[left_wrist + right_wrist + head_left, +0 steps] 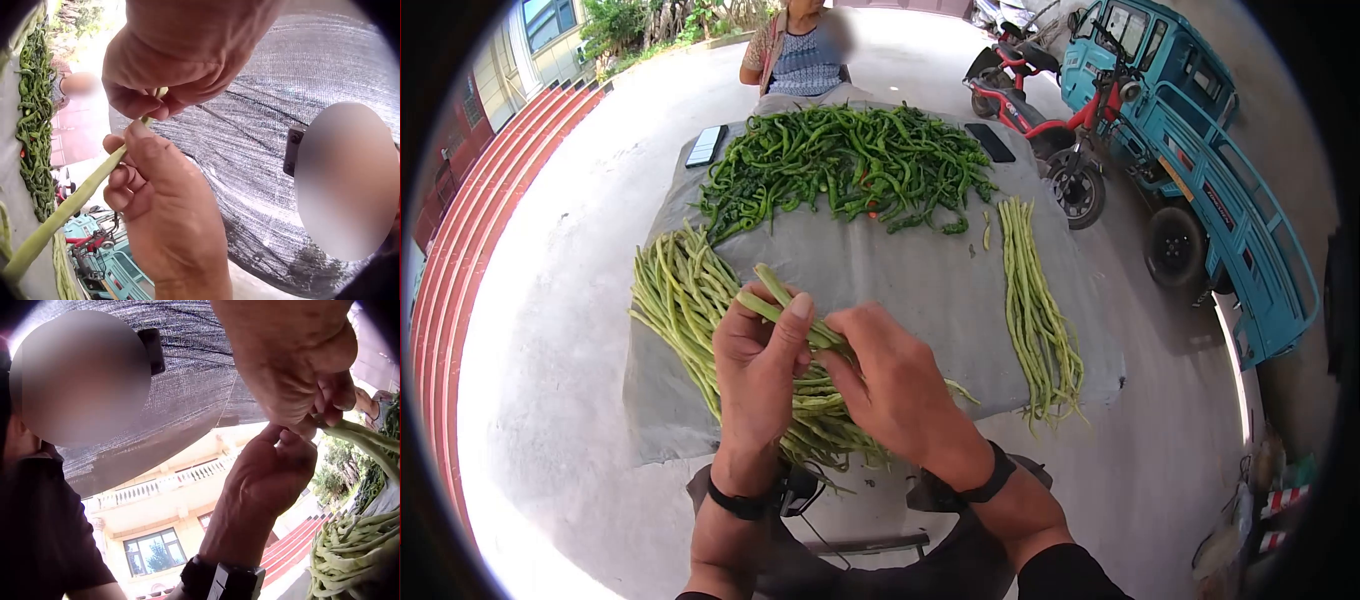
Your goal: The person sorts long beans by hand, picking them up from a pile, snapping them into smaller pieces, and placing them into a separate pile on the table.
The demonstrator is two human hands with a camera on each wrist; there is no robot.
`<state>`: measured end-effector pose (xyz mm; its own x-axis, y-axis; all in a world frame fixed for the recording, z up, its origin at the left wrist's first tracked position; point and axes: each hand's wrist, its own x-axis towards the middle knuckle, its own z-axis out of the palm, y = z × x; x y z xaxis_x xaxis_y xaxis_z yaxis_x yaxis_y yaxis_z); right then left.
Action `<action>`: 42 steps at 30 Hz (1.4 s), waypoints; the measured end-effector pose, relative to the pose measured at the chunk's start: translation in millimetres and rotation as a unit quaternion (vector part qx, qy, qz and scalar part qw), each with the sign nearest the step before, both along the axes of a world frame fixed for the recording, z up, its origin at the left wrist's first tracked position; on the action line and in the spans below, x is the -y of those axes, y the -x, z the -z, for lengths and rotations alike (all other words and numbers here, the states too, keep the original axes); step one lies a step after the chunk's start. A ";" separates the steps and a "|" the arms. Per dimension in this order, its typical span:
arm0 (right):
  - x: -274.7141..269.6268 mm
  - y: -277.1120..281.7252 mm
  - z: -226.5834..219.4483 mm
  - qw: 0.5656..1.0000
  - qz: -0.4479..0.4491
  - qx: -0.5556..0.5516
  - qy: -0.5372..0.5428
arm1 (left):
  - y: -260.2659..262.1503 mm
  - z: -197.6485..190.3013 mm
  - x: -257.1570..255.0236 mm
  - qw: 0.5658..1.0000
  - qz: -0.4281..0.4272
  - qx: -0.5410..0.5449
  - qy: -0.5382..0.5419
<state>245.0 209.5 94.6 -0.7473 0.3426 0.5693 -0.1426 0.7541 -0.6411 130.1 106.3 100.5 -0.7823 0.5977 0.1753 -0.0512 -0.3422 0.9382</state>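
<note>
Both hands are raised close together over the near edge of the table, working on long green beans [770, 285]. The left hand [762, 350] pinches them between thumb and fingers, and two pale green lengths stick out past its thumb. Right beside it, the right hand [895, 375] grips the same beans with curled fingers. In the left wrist view one length of bean [69, 203] runs from the right hand's fingertips to the lower left. A large heap of long beans [685, 290] lies under and left of the hands; part of it is hidden by them.
A grey cloth [870, 265] covers the table. A neat bundle of long beans [1035, 310] lies at the right. Green chili peppers [840, 165] are piled at the back between two phones [706, 146]. A person [800, 55] sits opposite. A blue three-wheeler [1200, 170] stands beyond.
</note>
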 end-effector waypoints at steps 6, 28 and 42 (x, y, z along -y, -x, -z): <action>-5.6 -0.3 4.8 1.000 -0.005 0.010 0.020 | 5.8 6.5 1.6 0.999 0.038 -0.015 0.012; -97.8 -190.7 -91.8 0.933 0.101 -0.172 0.298 | 29.7 31.8 -7.0 0.981 0.146 -0.107 0.073; -159.7 -239.5 -132.8 0.920 0.310 -0.069 0.227 | 33.6 38.2 -6.1 0.978 0.153 -0.113 0.089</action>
